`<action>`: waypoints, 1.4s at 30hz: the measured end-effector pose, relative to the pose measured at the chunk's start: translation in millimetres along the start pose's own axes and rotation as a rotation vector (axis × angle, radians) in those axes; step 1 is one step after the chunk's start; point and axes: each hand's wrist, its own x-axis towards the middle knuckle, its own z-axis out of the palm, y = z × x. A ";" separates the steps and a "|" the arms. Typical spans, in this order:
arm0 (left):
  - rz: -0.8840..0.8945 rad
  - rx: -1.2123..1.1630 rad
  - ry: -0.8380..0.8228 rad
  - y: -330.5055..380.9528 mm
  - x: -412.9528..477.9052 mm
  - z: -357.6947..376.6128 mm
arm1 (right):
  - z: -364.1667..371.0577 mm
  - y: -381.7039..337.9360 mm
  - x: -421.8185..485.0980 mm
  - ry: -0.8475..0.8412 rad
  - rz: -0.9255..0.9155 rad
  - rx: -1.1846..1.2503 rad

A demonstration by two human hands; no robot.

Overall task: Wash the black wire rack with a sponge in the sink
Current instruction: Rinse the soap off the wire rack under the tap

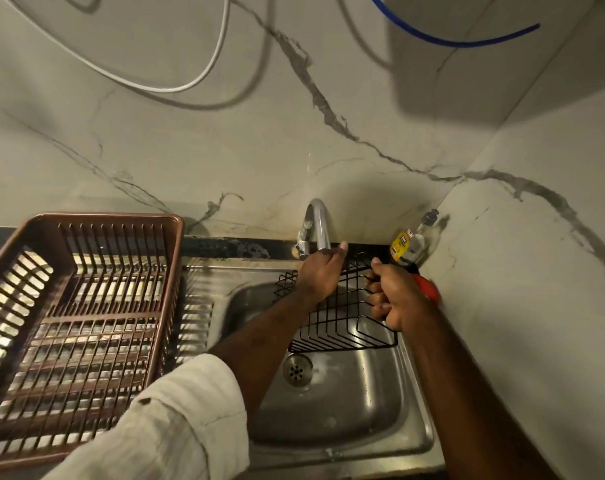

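- The black wire rack (pixel 342 327) is held over the far right corner of the sink (pixel 328 420). It is tilted, with its lower edge toward the basin and above the drain (pixel 295 370). I think it is kept here so that it sits below the mouth of the faucet (pixel 317 223) and any water falls into the basin.
- The right hand (pixel 396 296) is clamped on the right edge of the rack, with its fingers curled round the wires. This hand seems to carry the weight and fix the angle.
- The left hand (pixel 320 275) reaches across the far upper edge of the rack, and one straight finger points up beside the faucet mouth. I cannot tell if it grips the wire, touches the spout, or only rests there.
- Both forearms stretch forward, and the left one has a pale sleeve (pixel 176 417) rolled up.
- I see no sponge. A red thing (pixel 429 289) is half hidden behind the right hand, and I cannot tell what it is.
- A soap bottle (pixel 400 245) stands at the far right corner, and a brown dish drainer (pixel 96 218) is beside the sink's left edge.
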 end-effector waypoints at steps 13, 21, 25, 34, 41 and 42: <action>-0.143 0.023 -0.096 -62.0 -3.1 -45.2 | -18.9 7.7 -0.8 -0.152 0.003 -0.119; -0.527 -0.588 -0.069 -91.4 -17.2 -74.2 | -40.3 14.8 19.7 -0.224 0.000 0.096; -0.539 -0.748 -0.197 -90.4 -28.7 -76.1 | -49.3 26.5 28.0 -0.157 -0.024 0.150; -0.424 -0.426 -0.118 -50.3 -8.6 -66.9 | -39.0 58.8 49.7 0.222 -0.029 0.073; -0.314 -0.168 -0.026 -33.6 3.5 -69.5 | 4.4 69.1 73.3 0.369 -0.177 -0.421; -0.318 -0.108 -0.015 -33.7 2.5 -69.3 | 11.8 68.1 74.8 0.384 -0.274 -0.573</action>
